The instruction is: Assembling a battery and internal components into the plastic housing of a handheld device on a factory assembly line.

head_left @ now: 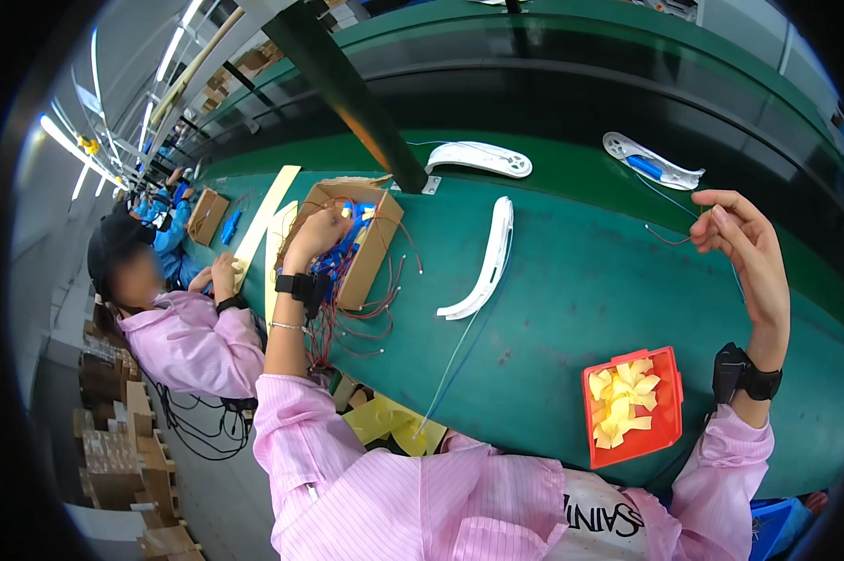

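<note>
My left hand [317, 234] reaches into an open cardboard box [364, 271] full of blue wired parts [352, 229]. Its bent fingers touch the parts, but the fingertips are hidden. Red and dark wires [375, 313] spill over the box's near side. My right hand [749, 248] is raised at the right, fingers bent together around a thin wire [672, 198]. That wire leads from a curved white plastic shell [681, 175] holding a blue cylinder [643, 167]. A short reddish wire [667, 240] also ends at these fingers. Another curved white shell [489, 266] with a trailing wire lies mid-table.
A third white shell [483, 159] lies by a green post [347, 93]. A red bin [633, 449] of yellow pieces stands near me on the green table [534, 374]. At the left, a co-worker in pink [193, 341] sits beside long pale yellow strips [263, 224].
</note>
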The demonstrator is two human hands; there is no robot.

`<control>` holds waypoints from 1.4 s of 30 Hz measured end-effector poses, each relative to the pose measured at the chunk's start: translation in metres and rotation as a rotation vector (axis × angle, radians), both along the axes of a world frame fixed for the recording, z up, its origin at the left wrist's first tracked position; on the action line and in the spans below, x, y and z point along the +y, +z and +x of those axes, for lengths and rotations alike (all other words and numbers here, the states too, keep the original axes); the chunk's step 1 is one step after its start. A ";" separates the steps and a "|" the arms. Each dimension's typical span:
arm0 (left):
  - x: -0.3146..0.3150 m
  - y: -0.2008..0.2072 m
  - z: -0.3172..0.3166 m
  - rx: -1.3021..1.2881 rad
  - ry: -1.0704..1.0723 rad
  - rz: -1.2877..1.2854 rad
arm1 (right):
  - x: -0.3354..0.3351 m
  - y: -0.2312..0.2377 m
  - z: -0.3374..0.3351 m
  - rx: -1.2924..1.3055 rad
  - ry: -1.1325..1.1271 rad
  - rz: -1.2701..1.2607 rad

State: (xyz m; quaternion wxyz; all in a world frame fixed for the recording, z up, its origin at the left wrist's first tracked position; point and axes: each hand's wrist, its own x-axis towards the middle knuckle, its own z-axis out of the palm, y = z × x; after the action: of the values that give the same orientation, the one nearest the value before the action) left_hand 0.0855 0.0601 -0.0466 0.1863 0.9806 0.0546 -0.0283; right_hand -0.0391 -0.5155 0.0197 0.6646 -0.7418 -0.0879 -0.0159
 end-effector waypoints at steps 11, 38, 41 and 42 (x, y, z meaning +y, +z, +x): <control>-0.008 -0.020 0.010 0.057 -0.110 0.241 | 0.001 0.001 -0.001 -0.034 -0.017 -0.057; -0.227 0.102 -0.078 -0.718 -0.319 0.183 | 0.009 -0.001 -0.004 -0.129 -0.114 0.057; -0.219 0.114 -0.089 -0.607 -0.178 0.162 | 0.006 -0.003 -0.005 -0.115 -0.129 0.039; -0.215 0.123 -0.096 -0.502 -0.101 0.175 | 0.006 -0.003 -0.004 -0.112 -0.125 0.035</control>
State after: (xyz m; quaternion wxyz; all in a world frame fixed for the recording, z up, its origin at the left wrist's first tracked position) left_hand -0.0105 -0.1553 0.0761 0.1068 0.9707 -0.0399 0.2115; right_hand -0.0435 -0.5096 0.0171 0.6693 -0.7320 -0.0782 -0.1002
